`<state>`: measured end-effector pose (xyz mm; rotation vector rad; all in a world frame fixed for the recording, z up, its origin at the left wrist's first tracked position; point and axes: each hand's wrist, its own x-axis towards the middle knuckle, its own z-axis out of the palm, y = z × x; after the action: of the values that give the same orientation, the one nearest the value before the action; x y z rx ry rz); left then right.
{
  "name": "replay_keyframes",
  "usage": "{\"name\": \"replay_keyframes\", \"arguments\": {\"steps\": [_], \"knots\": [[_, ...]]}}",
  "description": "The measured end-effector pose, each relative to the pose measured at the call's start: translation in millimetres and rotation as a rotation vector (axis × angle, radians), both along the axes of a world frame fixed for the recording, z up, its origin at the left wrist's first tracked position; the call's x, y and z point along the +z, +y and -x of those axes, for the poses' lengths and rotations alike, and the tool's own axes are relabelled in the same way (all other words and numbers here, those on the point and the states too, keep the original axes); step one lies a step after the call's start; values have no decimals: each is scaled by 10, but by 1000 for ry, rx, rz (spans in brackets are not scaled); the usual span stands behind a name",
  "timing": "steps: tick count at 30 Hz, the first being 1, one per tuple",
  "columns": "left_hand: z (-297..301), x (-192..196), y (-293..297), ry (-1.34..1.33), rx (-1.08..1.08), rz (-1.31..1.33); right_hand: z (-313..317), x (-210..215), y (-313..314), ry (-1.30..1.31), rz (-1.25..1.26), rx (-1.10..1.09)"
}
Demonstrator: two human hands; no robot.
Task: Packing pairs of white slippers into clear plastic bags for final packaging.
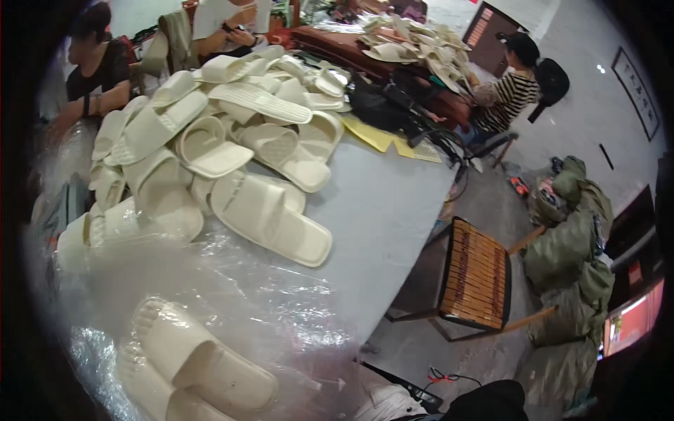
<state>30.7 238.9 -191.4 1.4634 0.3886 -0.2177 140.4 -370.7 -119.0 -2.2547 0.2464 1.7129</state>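
Neither my left hand nor my right hand shows in the head view. At the near left lies a pair of cream slippers [242, 382], side by side on or under clear plastic film; I cannot tell which. Shiny clear plastic bags [295, 309] spread over the near part of the table. Behind them rises a heap of cream slippers [158, 123], jumbled at many angles, some soles up. One slipper [298, 228] of the heap lies at its near right edge with its toe end on the grey tabletop [382, 203].
A yellow sheet [375, 133] and a black bag [379, 109] lie at the table's far edge. To the right stands a slatted chair [476, 274], with green sacks [565, 245] beyond. Several people sit around; one in a striped top [516, 98] is near another slipper pile [421, 42].
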Motion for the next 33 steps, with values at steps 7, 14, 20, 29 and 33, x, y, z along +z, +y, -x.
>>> {"name": "replay_keyframes", "arguments": {"steps": [7,14,20,29,33], "knots": [[49,-3,214,-77,56,-90,-456,-208,230,21,-23,108],[821,311,53,-10,331,-218,-1550,-500,822,161,-61,450],[1363,843,-549,92,627,-350,-2581,-870,1618,291,-95,822],[1433,1790,-1269,333,777,-149,-3224,-942,2055,383,-70,1153],[1301,2315,-1139,347,589,20,-3155,-1230,3271,595,-280,1332]]}}
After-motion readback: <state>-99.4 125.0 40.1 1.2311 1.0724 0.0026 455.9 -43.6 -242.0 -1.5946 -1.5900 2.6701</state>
